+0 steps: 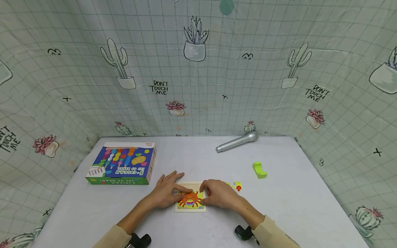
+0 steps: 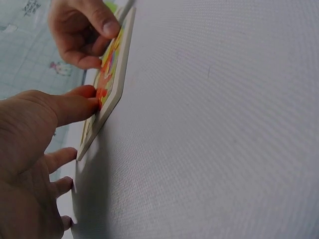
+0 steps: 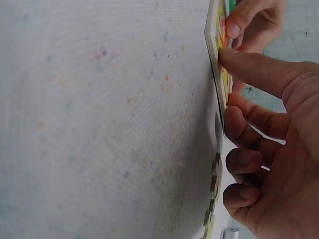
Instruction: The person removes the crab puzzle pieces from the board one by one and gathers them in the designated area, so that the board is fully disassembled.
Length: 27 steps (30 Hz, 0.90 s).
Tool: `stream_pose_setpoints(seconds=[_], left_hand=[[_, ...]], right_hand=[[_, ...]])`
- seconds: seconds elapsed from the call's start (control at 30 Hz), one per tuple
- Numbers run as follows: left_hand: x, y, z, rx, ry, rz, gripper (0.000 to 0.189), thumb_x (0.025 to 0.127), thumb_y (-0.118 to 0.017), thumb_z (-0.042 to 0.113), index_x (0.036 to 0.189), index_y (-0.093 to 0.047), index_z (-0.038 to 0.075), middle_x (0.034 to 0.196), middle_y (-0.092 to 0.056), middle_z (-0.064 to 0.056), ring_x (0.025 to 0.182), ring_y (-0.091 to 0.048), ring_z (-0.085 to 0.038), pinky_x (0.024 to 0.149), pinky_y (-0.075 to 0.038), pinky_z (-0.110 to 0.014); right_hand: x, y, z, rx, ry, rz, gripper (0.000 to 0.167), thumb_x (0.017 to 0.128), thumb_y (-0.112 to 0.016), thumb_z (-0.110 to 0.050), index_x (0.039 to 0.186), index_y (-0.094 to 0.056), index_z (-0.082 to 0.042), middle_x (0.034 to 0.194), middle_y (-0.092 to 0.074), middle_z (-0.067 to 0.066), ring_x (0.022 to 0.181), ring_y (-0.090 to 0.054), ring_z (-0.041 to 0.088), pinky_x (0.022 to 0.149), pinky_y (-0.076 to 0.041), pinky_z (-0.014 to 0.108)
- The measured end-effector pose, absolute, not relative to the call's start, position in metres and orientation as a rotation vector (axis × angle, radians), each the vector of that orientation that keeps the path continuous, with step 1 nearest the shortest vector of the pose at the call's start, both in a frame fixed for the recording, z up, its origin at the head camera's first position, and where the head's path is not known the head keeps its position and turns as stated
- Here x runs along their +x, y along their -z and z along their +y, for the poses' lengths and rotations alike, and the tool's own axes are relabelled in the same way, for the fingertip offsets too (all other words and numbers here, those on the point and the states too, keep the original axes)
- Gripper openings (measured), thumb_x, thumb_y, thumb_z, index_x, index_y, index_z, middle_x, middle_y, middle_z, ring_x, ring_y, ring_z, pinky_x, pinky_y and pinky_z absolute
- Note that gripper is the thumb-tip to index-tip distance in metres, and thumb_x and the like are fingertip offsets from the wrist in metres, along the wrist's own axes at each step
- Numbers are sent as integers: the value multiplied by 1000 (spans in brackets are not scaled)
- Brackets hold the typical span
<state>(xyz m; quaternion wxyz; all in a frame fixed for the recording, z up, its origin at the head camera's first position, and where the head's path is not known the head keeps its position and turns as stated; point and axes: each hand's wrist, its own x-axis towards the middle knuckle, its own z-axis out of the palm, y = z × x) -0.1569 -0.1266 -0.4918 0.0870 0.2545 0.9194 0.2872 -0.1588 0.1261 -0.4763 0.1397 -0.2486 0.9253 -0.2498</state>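
A jigsaw puzzle (image 1: 190, 201) with an orange crab picture lies flat in a pale wooden frame (image 1: 190, 210). My left hand (image 1: 165, 193) rests at its left side, fingers spread, with thumb and forefinger touching the picture. At the right side, my right hand (image 1: 221, 193) has its thumb and forefinger bent around a puzzle piece at the board's edge, mostly hidden by the fingers. The other right fingers (image 3: 244, 162) curl loosely beside the board. Loose puzzle pieces (image 1: 237, 186), yellow with a red figure on one, lie just behind the right hand.
A blue bead-set box (image 1: 121, 162) stands at the back left of the white table (image 1: 297, 199). A silver microphone (image 1: 237, 142) lies at the back right, with a bright green notched block (image 1: 259, 170) in front of it. A patterned cloth (image 1: 198, 75) hangs behind the table.
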Motion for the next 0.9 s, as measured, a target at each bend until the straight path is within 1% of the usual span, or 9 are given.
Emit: stream_pose_setpoints(seconds=[0.13,0.3,0.47,0.7,0.8,0.9], left_hand=[[-157,493,-126,755,-851,2752,26,90,-73,22,114,-78,30,155,-42,-16,149,-22,-45,111,-8,-77],[-156,493,-123,724,-844,2787,25,87,-75,23,111,-79,30,153,-45,-15,149,-24,-45,111,-9,-77],[-155,492,-120,697,-843,2814,25,84,-77,22,108,-81,29,152,-47,-14,148,-26,-45,111,-11,-77],[-155,492,-117,659,-831,2860,24,82,-77,22,105,-81,31,151,-49,-12,147,-28,-44,111,-12,-76],[-155,492,-117,654,-838,2860,24,82,-77,22,104,-81,31,151,-49,-12,147,-28,-44,111,-12,-76],[-154,492,-117,651,-850,2850,24,82,-78,21,104,-81,30,151,-49,-13,148,-27,-44,112,-11,-76]], right_hand=[[-158,476,125,-714,713,2676,32,81,-82,-33,104,-69,-16,69,-51,-9,59,-44,6,54,-35,23],[-158,474,124,-709,712,2672,32,81,-83,-31,104,-68,-15,69,-52,-9,59,-44,6,55,-35,23],[-158,475,123,-703,723,2671,32,80,-84,-30,103,-66,-17,69,-52,-9,59,-45,6,54,-36,23],[-159,477,123,-696,744,2667,33,80,-84,-28,103,-62,-19,70,-53,-9,60,-46,6,55,-37,23],[-159,477,124,-703,765,2659,31,81,-83,-28,103,-63,-19,71,-53,-9,60,-46,6,55,-37,23],[-159,477,125,-713,824,2642,25,84,-80,-25,101,-63,-19,72,-54,-9,60,-47,5,55,-38,23]])
